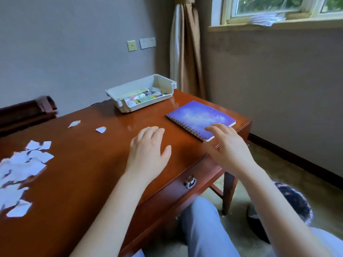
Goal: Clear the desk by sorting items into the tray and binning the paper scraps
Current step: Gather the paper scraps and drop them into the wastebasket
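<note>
Leftmost, torn scraps (20, 169) lie heaped on the worktop (89, 182), with two loose ones beyond the heap. Farther back, the white tray (164, 84) sits near the far edge with small items in it. Both hands are released. The left hand (148, 151) is flat, palm down, over bare wood, grasping nothing. The right hand (230, 145) spreads its fingers over the near corner of the purple notebook (196, 115), which lies flat by the worktop's right end.
</note>
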`<state>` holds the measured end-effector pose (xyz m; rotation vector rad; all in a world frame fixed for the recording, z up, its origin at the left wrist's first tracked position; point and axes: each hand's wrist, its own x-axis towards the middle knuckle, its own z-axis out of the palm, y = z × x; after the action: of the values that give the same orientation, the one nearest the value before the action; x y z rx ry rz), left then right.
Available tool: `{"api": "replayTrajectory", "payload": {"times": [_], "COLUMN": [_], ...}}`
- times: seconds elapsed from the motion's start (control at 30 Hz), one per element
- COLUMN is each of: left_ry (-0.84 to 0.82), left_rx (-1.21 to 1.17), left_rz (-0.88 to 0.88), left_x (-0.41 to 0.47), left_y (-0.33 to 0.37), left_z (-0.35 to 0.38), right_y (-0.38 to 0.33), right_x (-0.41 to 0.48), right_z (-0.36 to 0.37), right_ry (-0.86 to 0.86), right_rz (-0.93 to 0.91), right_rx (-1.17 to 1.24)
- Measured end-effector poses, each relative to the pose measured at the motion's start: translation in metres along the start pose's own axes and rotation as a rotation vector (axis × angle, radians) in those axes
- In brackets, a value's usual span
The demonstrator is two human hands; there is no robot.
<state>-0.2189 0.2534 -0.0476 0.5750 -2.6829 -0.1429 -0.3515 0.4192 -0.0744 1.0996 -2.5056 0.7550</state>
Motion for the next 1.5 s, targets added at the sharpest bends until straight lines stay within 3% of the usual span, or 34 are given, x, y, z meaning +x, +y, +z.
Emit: {"api": "replayTrajectory", "payload": {"times": [0.43, 0.8, 1.0, 1.13, 1.23, 1.37, 1.5], "left_ry": [0.047, 0.091, 0.108, 0.125, 0.045, -0.061, -0.027], "left_rx": [0.112, 0.138, 0.187, 0.219, 0.179, 0.135, 0.154], "left_rz": [-0.392, -0.655, -0.794, -0.926, -1.034, -1.043, -0.949], "left_x": [-0.077, -0.135, -0.171, -0.189, -0.192, -0.186, -0.180], "left_y": [-0.138, -0.214, -0.257, -0.281, -0.294, -0.304, -0.308], "left_z": [-0.049, -0.077, -0.085, -0.088, -0.086, -0.079, -0.077], "right_y": [-0.183, -0.300, -0.342, -0.365, -0.375, -0.388, -0.388], "right_x": [0.036, 0.040, 0.028, 0.029, 0.039, 0.052, 0.049], "right_z": [0.081, 0.133, 0.165, 0.186, 0.199, 0.212, 0.217], "right_ry": [-0.194, -0.345, -0.465, -0.578, -0.618, -0.669, -0.543], "right_rz": [-0.373, -0.640, -0.698, -0.721, -0.730, -0.729, -0.804], "right_rx": [0.096, 0.189, 0.262, 0.170, 0.105, 0.085, 0.194]}}
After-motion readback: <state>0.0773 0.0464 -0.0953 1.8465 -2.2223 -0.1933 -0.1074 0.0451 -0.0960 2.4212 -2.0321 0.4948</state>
